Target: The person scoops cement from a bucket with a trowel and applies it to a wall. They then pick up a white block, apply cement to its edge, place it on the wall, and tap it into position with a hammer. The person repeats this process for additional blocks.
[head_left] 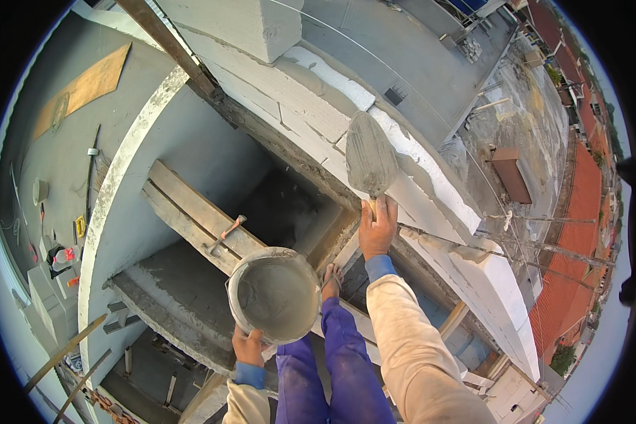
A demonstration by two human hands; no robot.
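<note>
My left hand (250, 348) grips the near left side of a round bucket (234, 274), thumb over its rim. Wet grey mortar (279, 293) lies inside it. The fingers of my right hand (378, 230) are wrapped round the handle of a trowel (371, 154). Its broad pointed blade is coated with mortar and points away from me, over the white block wall (311, 116). Along the top of that wall runs a grey mortar layer beside white blocks (427, 180). Whether the blade touches the wall, I cannot tell.
Left of the bucket, a hammer (226, 233) lies on two wooden planks (184, 201) spanning a deep dark opening. My bare foot (331, 281) is beside the bucket. A thin string (374, 53) and metal bars (445, 244) cross near the wall. A wooden post (166, 42) leans at upper left.
</note>
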